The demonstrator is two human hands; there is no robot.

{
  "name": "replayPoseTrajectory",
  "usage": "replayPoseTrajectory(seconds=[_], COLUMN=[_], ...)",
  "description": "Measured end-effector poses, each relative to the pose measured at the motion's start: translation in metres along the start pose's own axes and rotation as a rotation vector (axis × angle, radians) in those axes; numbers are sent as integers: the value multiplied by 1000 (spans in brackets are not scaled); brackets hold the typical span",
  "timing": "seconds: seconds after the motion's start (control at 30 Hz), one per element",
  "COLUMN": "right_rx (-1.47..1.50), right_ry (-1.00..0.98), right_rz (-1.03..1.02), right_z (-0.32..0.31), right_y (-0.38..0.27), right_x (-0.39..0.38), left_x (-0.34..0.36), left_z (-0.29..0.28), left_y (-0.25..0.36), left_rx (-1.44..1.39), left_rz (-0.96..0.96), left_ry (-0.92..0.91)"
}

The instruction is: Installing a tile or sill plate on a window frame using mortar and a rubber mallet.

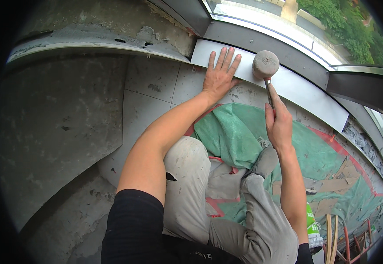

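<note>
Near one o'clock, the left hand [219, 79] is lying on the slab [308, 92], fingers slightly spread. Near three, the right hand [280, 121] is gripping the mallet [265, 65], its head showing over the slab, which is running from twelve to three.

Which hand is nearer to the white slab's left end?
Left. The left hand rests spread on the white slab near that end; the right hand is farther right, holding the mallet by its handle.
</note>
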State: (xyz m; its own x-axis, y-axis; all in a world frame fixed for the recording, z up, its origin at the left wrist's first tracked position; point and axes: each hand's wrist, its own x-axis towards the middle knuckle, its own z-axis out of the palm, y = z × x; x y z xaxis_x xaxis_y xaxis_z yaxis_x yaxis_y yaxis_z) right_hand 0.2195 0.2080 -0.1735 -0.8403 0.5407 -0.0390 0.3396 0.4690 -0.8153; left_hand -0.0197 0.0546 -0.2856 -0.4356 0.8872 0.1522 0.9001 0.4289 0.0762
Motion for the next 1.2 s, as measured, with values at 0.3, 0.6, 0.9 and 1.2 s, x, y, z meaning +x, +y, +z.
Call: replayPoseTrajectory(seconds=[0.3, 0.6, 0.9, 1.2], right_rx=[-30, -36, 90, 58], right_ry=[-31, 0, -70, -30], right_rz=[28, -50, 33, -53], right_z=[1, 10, 5, 20], right_y=[-4, 3, -9, -3], right_x=[2, 5, 15, 21], left_x=[0, 2, -1, 0], left_z=[0, -4, -9, -6], left_y=[1, 1, -21, -22], left_rx=[-11, -21, -65, -3], left_rz=[0, -9, -19, -10], left_ry=[1, -7, -1, -21])
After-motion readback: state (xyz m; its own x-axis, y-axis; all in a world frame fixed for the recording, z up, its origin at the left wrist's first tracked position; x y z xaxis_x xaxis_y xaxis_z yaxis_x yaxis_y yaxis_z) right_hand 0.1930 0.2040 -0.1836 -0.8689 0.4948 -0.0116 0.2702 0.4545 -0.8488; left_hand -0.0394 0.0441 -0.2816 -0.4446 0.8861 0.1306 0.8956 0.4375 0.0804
